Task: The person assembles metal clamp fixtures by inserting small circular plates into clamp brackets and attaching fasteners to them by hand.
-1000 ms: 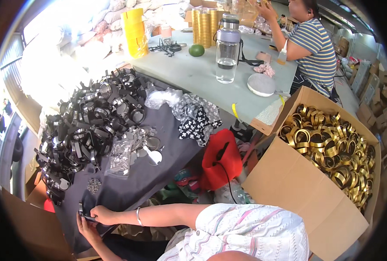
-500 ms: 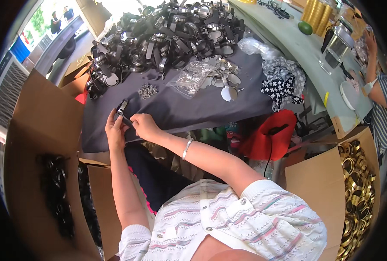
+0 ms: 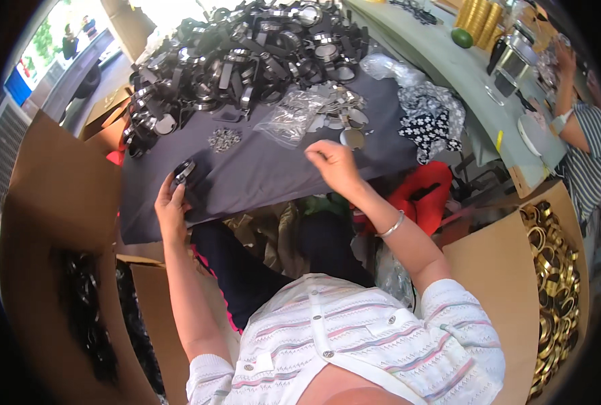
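My left hand is closed around a watch-like piece with a round silver ring and black strap parts, held over the near left of the dark cloth. My right hand hangs over the cloth's near edge, fingers curled and pressed together. Whether anything small sits in that pinch is hidden. Just beyond it lies a pale round disc, apart from the fingers. Several flat silver discs lie heaped beside a clear plastic bag. A little pile of tiny metal parts rests between the bag and my left hand.
A big heap of similar black-and-silver pieces covers the table's back. Cardboard boxes stand at both sides; the right one holds gold rings. Patterned cloth lies at the table's right. A person in a striped top works at the green table.
My right hand has left the watch-like piece and moved right, toward the discs. My left hand has stayed nearly in place, still holding the piece. The view has shifted slightly.
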`<state>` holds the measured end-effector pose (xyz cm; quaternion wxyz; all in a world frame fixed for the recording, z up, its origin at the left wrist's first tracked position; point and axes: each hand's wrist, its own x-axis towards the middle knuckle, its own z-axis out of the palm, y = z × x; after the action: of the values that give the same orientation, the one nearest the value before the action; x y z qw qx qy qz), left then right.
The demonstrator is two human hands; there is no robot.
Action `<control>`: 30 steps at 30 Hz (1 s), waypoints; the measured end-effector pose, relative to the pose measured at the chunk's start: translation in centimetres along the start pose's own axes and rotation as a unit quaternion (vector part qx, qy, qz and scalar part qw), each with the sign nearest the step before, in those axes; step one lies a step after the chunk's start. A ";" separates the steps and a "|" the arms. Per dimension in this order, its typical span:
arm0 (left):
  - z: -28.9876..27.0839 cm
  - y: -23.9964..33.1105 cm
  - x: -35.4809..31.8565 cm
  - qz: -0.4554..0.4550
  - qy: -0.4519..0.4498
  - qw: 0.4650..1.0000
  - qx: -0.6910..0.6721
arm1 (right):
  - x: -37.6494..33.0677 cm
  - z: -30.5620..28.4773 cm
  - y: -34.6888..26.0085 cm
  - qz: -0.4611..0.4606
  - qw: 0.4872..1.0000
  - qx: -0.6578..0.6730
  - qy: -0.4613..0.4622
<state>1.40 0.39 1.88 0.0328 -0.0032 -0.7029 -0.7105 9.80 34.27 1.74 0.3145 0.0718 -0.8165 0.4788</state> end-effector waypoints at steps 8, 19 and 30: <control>-0.5 0.0 -0.4 0.008 -0.051 0.998 -0.031 | 2.0 -8.4 5.3 0.025 0.973 -0.213 0.088; -0.1 -0.1 -0.7 0.021 -0.060 0.998 -0.027 | 5.9 -4.1 4.0 0.177 0.829 -0.525 -0.070; -0.7 0.3 -1.5 -0.002 -0.029 0.999 -0.031 | 6.4 -3.8 1.6 0.122 0.955 -0.270 0.014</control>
<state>2.93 -0.27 2.06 0.0111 -0.0233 -0.6813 -0.7316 5.71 39.44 5.57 0.2722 -0.1225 -0.9134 0.2767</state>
